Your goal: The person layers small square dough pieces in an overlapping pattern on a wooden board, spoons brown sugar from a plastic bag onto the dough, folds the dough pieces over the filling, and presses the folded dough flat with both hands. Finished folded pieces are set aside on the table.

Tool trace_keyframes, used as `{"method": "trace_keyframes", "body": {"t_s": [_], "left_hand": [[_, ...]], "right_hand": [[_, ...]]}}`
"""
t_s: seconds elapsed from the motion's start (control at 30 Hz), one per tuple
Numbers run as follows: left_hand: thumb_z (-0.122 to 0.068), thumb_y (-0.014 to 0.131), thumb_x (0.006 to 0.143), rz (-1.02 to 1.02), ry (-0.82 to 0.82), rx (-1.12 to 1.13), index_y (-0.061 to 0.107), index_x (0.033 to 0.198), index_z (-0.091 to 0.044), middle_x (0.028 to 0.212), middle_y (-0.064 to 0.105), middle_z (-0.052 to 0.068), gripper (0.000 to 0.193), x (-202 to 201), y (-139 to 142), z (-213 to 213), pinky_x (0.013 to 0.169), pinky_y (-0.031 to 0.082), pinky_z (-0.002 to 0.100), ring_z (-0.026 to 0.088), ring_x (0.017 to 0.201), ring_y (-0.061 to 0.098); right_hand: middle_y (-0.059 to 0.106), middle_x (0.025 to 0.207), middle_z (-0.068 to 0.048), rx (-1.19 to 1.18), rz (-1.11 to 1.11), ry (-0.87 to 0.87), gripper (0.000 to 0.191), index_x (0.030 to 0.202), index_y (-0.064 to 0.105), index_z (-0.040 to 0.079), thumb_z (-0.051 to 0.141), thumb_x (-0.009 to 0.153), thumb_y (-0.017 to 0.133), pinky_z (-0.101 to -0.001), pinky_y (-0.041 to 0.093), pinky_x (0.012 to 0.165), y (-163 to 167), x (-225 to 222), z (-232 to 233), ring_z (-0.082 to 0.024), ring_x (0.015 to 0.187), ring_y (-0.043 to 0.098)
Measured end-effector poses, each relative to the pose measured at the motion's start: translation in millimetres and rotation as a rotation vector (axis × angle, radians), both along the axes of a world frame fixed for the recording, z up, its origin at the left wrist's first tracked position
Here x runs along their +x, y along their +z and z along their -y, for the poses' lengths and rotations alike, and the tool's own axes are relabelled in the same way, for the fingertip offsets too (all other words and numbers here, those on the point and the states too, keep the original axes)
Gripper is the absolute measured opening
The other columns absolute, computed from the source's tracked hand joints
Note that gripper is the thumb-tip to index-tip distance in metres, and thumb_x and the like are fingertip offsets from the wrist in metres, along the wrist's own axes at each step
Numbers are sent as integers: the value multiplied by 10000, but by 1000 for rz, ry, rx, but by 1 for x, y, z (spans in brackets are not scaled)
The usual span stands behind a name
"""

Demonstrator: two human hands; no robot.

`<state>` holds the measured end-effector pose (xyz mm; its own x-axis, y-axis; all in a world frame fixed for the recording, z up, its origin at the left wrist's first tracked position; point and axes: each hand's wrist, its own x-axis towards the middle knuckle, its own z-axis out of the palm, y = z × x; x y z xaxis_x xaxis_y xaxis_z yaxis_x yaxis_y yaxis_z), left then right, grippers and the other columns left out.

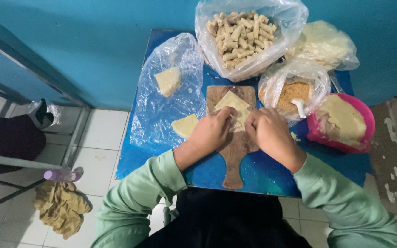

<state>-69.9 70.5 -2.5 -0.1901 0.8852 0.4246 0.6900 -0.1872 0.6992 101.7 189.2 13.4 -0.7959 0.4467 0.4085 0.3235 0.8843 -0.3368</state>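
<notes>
A wooden cutting board [235, 156] lies on a small blue table [263, 172]. Thin pale dough sheets [231, 102] sit on the board's far end. My left hand [212, 131] and my right hand [267, 131] rest side by side on the near edge of the top sheet, fingers curled down onto it. What lies under the fingers is hidden. Both sleeves are pale green.
A clear bag of rolled pastry sticks [240, 34] stands at the back. A bag of brown crumbs with a white spoon [295, 94], a pink bowl of dough sheets [343, 121], another wrapped stack [322, 43] and a plastic sheet with two dough pieces [168, 82] surround the board.
</notes>
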Motion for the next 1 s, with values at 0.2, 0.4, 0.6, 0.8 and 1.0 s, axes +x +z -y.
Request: {"method": "trace_keyframes", "body": {"t_s": [0.2, 0.4, 0.6, 0.8, 1.0], "left_hand": [[-47, 619, 905, -47, -3, 66, 572, 1103, -39, 923, 687, 207, 203, 0, -4, -2, 737, 540, 507, 435, 840, 680], [-44, 656, 864, -125, -4, 91, 579, 1128, -40, 1024, 632, 190, 275, -2, 0, 0, 842, 502, 498, 433, 969, 616], [-45, 694, 807, -276, -12, 97, 669, 989, -84, 977, 626, 137, 187, -1, 0, 0, 807, 513, 448, 376, 907, 602], [-68, 714, 797, -322, 14, 37, 686, 913, -61, 898, 641, 125, 119, -4, -6, -3, 821, 522, 439, 349, 891, 619], [-59, 671, 848, -233, -49, -14, 707, 990, -59, 908, 647, 136, 146, -12, -1, -2, 859, 532, 443, 355, 919, 642]], "right_hand": [[710, 841, -126, -352, -85, -45, 108, 928, 640, 45, 107, 871, 707, -411, 522, 681, 0, -4, 4, -315, 769, 690], [748, 924, -143, -397, -244, 28, 182, 1141, 556, 22, 5, 961, 585, -391, 566, 697, -3, -4, 8, -303, 857, 759], [750, 889, -169, -365, -201, 70, 203, 1150, 526, 3, -42, 951, 526, -433, 552, 677, -5, -5, 7, -359, 836, 743], [710, 943, -94, -113, -119, 120, 210, 1067, 645, 56, 18, 860, 642, -443, 497, 780, 10, -1, 7, -339, 909, 652], [653, 896, -37, 80, -29, 159, 147, 979, 764, 113, 138, 844, 713, -434, 441, 776, 12, 0, 7, -303, 890, 570]]}}
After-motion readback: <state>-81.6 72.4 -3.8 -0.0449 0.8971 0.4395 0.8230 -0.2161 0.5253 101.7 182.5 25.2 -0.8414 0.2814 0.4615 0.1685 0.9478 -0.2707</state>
